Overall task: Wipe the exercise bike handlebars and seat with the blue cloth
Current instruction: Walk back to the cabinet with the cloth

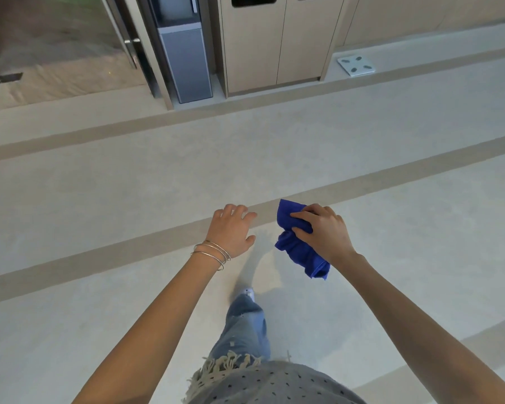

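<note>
My right hand [324, 231] grips a crumpled blue cloth [296, 246], which hangs below my fingers over the floor. My left hand [232, 228], with thin bangles at the wrist, is held out beside it, palm down, fingers loosely apart and holding nothing. Both arms reach forward at about waist height. No exercise bike, handlebar or seat is in view.
Pale floor with tan stripes [158, 237] stretches ahead. At the far wall stand a grey water dispenser [187, 59], beige cabinet doors [274, 42] and a white bathroom scale [355, 65]. A glass door [70, 39] is at the far left. My leg in jeans [245, 325] steps forward.
</note>
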